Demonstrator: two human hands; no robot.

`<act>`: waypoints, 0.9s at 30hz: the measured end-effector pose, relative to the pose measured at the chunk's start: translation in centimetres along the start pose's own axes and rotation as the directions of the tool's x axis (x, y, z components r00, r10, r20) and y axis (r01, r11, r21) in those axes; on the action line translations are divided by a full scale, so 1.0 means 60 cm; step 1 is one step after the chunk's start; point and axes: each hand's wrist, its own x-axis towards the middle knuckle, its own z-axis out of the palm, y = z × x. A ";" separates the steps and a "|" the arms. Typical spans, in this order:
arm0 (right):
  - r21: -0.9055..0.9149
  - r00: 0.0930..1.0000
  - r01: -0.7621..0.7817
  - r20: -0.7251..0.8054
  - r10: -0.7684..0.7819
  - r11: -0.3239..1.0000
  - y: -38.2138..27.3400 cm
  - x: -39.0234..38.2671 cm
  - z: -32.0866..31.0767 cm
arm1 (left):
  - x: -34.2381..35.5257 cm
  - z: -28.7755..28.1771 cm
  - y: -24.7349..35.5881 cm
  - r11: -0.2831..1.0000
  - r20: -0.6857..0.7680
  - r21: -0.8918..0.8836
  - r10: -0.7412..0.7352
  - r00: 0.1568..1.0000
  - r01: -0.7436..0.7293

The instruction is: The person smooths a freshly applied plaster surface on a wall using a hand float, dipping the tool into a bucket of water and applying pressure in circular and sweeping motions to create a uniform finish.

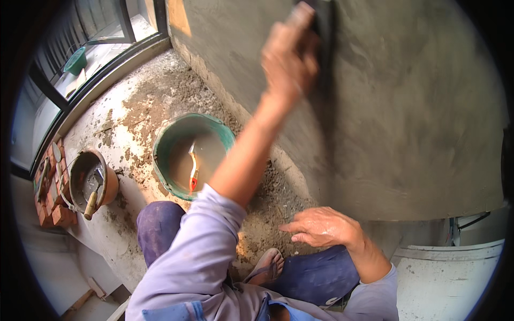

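My left hand [289, 61] is raised at the top of the view, gripping a long dark float [325, 45] against the grey plastered wall [407, 117]; both are blurred. My right hand [321, 227] hangs over my bent right knee, fingers loosely extended, holding nothing, with a wet sheen on its back. To the left of my left forearm stands a green bucket [160, 160] of murky water, with a red-and-yellow handled tool [194, 171] in it.
A smaller bucket [110, 187] with a wooden-handled trowel [91, 204] stands left, beside red bricks [45, 211]. Mortar spatters cover the floor [128, 117]. A dark-framed glazed opening [64, 107] runs along the left, with a green basin [75, 60] beyond. My sandaled foot [265, 265] is below.
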 end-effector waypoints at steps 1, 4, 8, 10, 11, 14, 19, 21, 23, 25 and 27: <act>0.007 1.000 0.004 -0.015 -0.004 1.000 0.000 -0.004 0.004 | 0.025 -0.010 -0.053 0.977 0.070 0.087 -0.199 0.977 0.193; -0.009 0.998 0.016 -0.060 -0.017 1.000 -0.010 -0.015 0.005 | 0.069 -0.044 -0.106 0.959 -0.008 0.077 -0.273 0.962 0.273; -0.026 0.997 0.015 -0.077 -0.017 1.000 -0.034 -0.021 0.000 | -0.108 -0.092 -0.140 0.844 -0.075 0.209 -0.490 0.869 0.494; 0.040 0.995 0.025 -0.100 -0.021 0.999 -0.049 -0.032 -0.006 | -0.214 -0.087 -0.036 0.832 0.042 0.190 -0.537 0.843 0.521; 0.032 0.992 0.051 -0.115 -0.047 0.998 -0.052 -0.028 -0.009 | -0.259 -0.073 0.017 0.884 0.090 0.161 -0.457 0.885 0.440; -0.009 0.988 0.064 -0.139 -0.064 0.998 -0.055 -0.022 -0.009 | -0.251 -0.036 0.139 0.883 0.221 0.022 -0.462 0.859 0.469; 0.028 0.995 0.049 -0.093 -0.047 0.998 -0.051 -0.019 0.008 | 0.068 -0.030 -0.124 0.954 -0.108 0.102 -0.272 0.956 0.283; 0.030 0.996 0.005 -0.084 -0.003 1.000 -0.033 -0.035 0.008 | 0.075 -0.061 -0.162 0.836 -0.086 0.140 -0.524 0.848 0.531; 0.015 0.997 -0.015 -0.076 0.016 1.000 -0.024 -0.026 -0.001 | -0.015 -0.085 -0.197 0.823 -0.131 0.211 -0.511 0.849 0.528; -0.004 0.998 -0.029 -0.053 0.029 1.000 -0.023 -0.001 -0.011 | -0.149 -0.102 -0.205 0.734 -0.194 0.258 -0.597 0.778 0.628; 0.054 0.998 -0.004 -0.057 0.007 0.999 -0.022 0.016 -0.019 | -0.240 -0.093 -0.124 0.587 -0.161 0.265 -0.755 0.635 0.765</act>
